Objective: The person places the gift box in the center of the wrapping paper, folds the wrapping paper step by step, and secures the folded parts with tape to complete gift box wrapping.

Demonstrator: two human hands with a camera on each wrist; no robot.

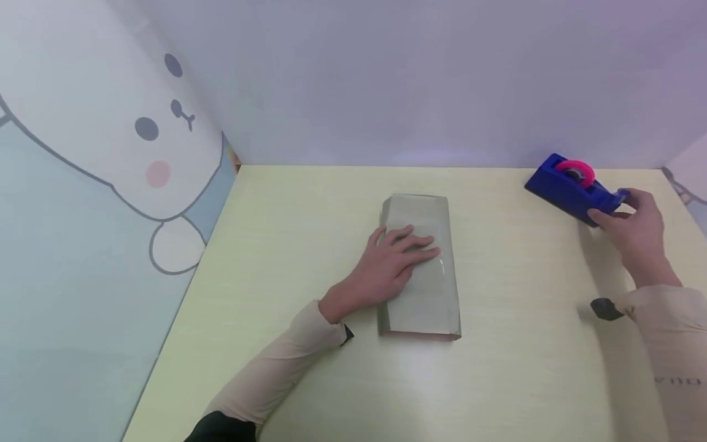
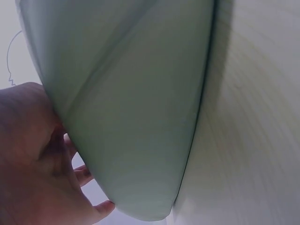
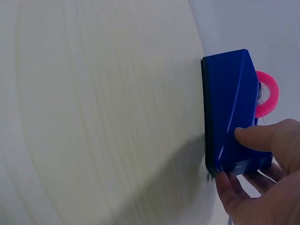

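A flat, grey wrapped box [image 1: 422, 307] lies on the light wooden table, its long side running away from me. My left hand [image 1: 389, 264] rests on top of it with the fingers spread; the left wrist view shows the box's side [image 2: 136, 117] and the fingertips on its edge. At the far right, my right hand [image 1: 635, 230] grips the front end of a blue tape dispenser [image 1: 569, 190] with a pink tape roll core [image 1: 581, 170]. In the right wrist view the thumb lies on the dispenser's side [image 3: 229, 103] and the fingers are under its front end.
The table [image 1: 508, 368] ends at a pale wall [image 1: 386, 86] along the back. To the left, a light blue surface [image 1: 66, 307] carries a cartoon bear drawing. Dark pieces [image 1: 606, 309] stick out at the sleeves.
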